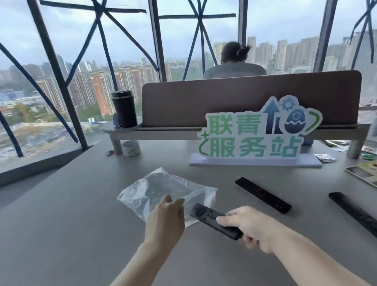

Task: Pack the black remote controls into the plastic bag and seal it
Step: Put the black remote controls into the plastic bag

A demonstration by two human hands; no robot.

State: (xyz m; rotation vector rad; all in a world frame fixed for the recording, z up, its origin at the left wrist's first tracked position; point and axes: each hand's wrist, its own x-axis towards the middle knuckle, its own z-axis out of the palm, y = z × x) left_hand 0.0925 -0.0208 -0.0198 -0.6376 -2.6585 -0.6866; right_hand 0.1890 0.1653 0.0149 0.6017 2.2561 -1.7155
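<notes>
Head camera view, looking down over two bare forearms reaching across a grey table. At lower centre of the frame, the right hand is closed around the near end of a short black remote control, its button end pointing toward a clear plastic bag that lies flat on the table at centre. The left hand rests on the bag's near edge, fingers curled loosely; whether it has pinched the film cannot be told. Two longer black remotes wait on the table: one right of centre, another at lower right.

To load well, the left hand would likely need to lift one layer of the bag's mouth so the remote slides in end-first without snagging the film.

Beyond the bag stands a green-lettered sign in front of a brown divider panel, with a dark tumbler at upper left of centre. A seated person's back shows behind the panel. Tall windows crossed with blue tape overlook a city skyline.
</notes>
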